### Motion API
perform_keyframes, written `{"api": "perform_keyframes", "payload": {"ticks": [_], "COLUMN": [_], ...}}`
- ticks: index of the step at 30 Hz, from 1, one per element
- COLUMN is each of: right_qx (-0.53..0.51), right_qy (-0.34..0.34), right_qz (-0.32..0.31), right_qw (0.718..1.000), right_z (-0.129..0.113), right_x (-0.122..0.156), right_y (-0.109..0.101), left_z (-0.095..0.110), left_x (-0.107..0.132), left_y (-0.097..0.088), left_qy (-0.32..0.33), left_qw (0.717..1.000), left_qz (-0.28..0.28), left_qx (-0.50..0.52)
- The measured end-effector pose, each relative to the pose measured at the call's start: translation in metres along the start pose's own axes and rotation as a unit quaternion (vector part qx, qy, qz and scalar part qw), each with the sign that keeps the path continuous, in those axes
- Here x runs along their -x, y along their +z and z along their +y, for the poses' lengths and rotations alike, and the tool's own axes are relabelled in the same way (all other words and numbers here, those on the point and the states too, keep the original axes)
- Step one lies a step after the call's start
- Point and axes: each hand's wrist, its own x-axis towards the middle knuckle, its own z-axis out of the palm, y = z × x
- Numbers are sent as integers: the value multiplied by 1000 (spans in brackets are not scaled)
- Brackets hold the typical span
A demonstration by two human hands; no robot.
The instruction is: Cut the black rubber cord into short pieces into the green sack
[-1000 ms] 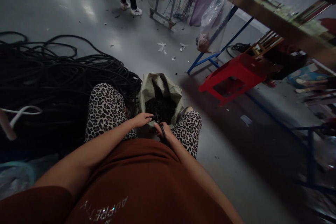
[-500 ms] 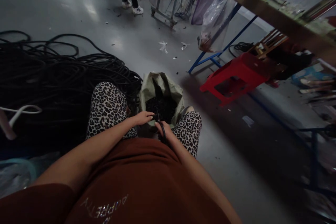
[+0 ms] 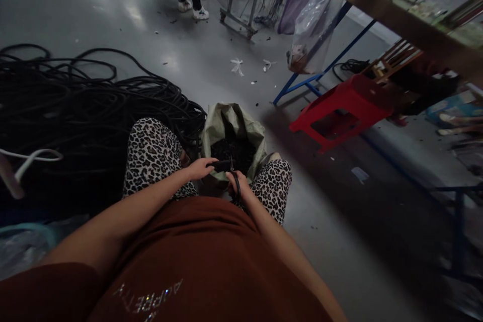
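Your left hand [image 3: 199, 167] fingers pinch a short black cable piece [image 3: 222, 165]; your right hand [image 3: 237, 186] fingers grip black scissors [image 3: 234, 181] just before the open sack [image 3: 234, 126]

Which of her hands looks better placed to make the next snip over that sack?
Probably the right hand: it grips the scissors just above the open sack. The left hand only holds the black cable piece out toward the blades.
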Motion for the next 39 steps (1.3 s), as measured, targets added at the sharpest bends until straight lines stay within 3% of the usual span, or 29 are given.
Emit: {"api": "perform_keyframes", "payload": {"ticks": [5,8,13,17,28,39], "right_qx": [-33,-41,-28,-32,-44,7], "right_qy": [17,17,-11,-41,-5,16], "right_qz": [2,5,26,31,3,-33], "right_qw": [999,999,999,998,999,999], "right_z": [4,7,12,16,10,8], "right_x": [-1,-4,-11,-14,-10,-7], "right_y": [-1,-2,-3,-4,-3,-5], "left_z": [-11,-11,-7,-5,1,1], "left_x": [-9,-11,-7,-2,2,3], "left_y": [5,3,1,2,0,-4], "left_qy": [-81,-92,-56,-1,28,28], "left_qw": [992,990,997,1000,987,981], "left_qz": [26,38,9,19,49,15], "left_qx": [89,96,59,16,-149,-190]}}
